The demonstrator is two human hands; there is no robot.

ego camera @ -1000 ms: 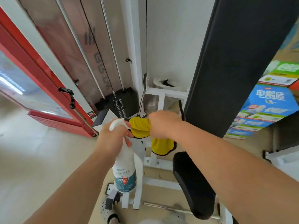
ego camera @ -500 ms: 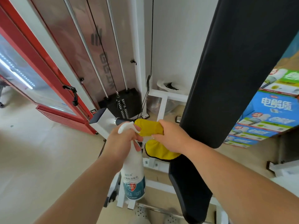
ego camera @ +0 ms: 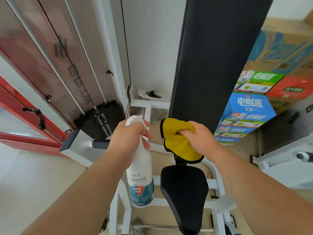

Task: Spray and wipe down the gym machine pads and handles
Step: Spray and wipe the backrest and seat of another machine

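Between back pad [ego camera: 215,61] and seat pad [ego camera: 184,189]: right hand [ego camera: 199,138] fisted around yellow cloth [ego camera: 179,143]; left hand [ego camera: 128,138] wrapped around spray bottle [ego camera: 140,180], finger near trigger. Risk: nozzle faces cloth hand, so mist may miss both pads.

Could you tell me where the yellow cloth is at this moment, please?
In the head view, the yellow cloth is bunched in the right hand, right of the spray bottle, just above the black seat pad.

Back pad [ego camera: 211,56] cut off at top edge, spray bottle [ego camera: 141,180] neck hidden by left hand [ego camera: 127,138]
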